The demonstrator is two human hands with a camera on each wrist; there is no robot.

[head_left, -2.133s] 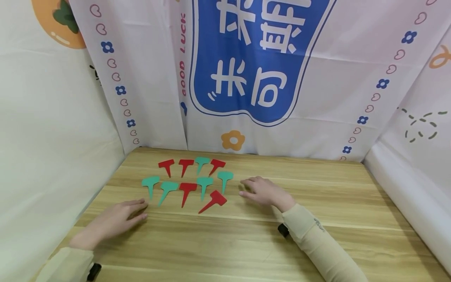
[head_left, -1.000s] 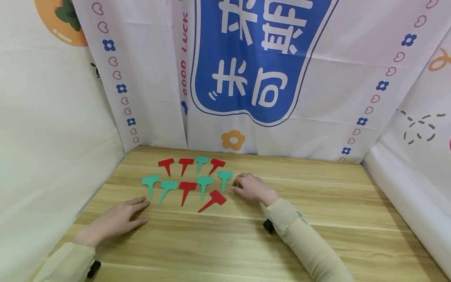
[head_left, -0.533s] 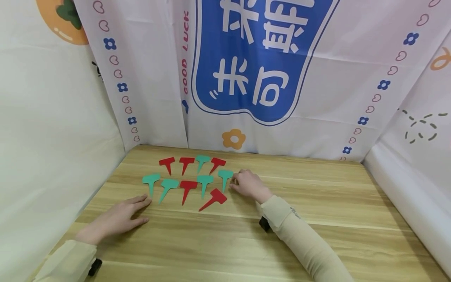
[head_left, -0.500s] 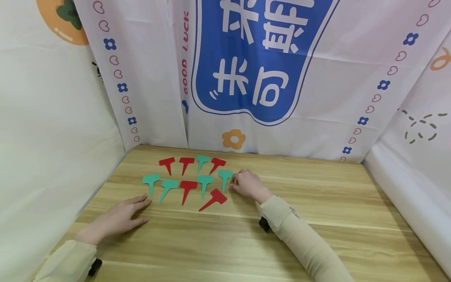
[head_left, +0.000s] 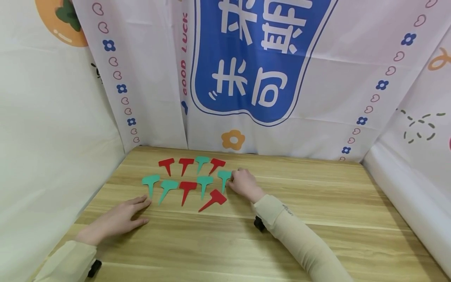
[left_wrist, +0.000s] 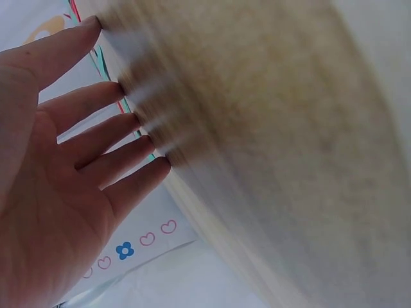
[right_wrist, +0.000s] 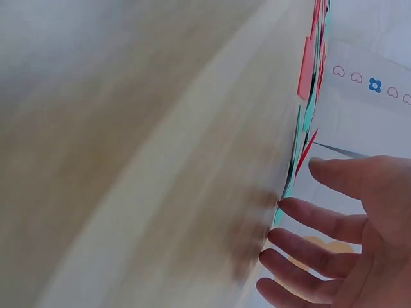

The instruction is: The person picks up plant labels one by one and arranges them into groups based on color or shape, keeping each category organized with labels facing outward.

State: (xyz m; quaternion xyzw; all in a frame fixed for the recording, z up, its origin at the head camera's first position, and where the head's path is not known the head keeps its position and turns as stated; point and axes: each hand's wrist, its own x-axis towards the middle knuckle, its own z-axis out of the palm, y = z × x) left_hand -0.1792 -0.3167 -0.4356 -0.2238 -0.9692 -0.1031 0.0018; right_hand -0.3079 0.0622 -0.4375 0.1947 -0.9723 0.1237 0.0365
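Several T-shaped plant labels lie on the wooden table, some red and some teal. My right hand [head_left: 243, 184] reaches to the rightmost teal plant label [head_left: 224, 176]; its fingertips are right at the label's edge. In the right wrist view the thumb stands apart from the index finger, and the fingertips touch down by the teal label [right_wrist: 289, 187]. My left hand [head_left: 121, 217] rests on the table with its fingers spread, the tips close to the pointed end of the leftmost teal label [head_left: 150, 181]. A red label [head_left: 215, 198] lies slanted in front of my right hand.
A back row of red label [head_left: 186, 162] and teal label [head_left: 202, 161] pieces runs near the table's far edge. Behind the wooden table [head_left: 218, 250] hangs a printed curtain [head_left: 324, 98]. White cloth walls [head_left: 53, 117] stand at both sides.
My right hand has moved left to the rightmost teal plant label, and its fingers have drawn in somewhat. The left hand has hardly moved. The plant labels lie as before.
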